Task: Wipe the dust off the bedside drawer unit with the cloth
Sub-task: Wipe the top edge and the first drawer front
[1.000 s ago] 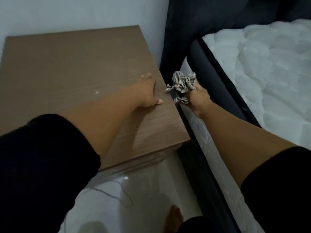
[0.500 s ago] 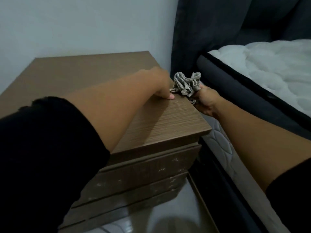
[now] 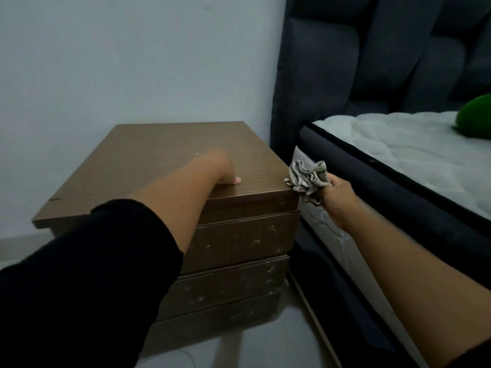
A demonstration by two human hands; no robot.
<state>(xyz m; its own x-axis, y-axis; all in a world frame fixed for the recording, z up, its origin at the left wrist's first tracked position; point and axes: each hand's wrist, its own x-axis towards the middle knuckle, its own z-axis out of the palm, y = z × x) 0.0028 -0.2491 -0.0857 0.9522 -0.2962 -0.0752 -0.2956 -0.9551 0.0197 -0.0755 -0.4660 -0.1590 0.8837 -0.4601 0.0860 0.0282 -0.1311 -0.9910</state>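
Observation:
The brown wooden bedside drawer unit (image 3: 148,155) stands against the wall, its drawer fronts speckled with pale dust marks. My left hand (image 3: 220,168) rests palm down on its top near the front right corner. My right hand (image 3: 338,200) grips a crumpled grey striped cloth (image 3: 308,177). The cloth sits bunched at the top right corner of the unit, touching its edge, in the gap between unit and bed.
A bed with a white quilted mattress (image 3: 398,150) and dark padded headboard (image 3: 372,54) stands close on the right. A green object (image 3: 475,118) lies on the mattress. A pale wall is behind the unit. Glossy floor (image 3: 265,346) shows below.
The view has dropped lower, so the drawer fronts now show. My right hand has brought the cloth forward along the unit's right edge to its front corner. My left hand stays on the top.

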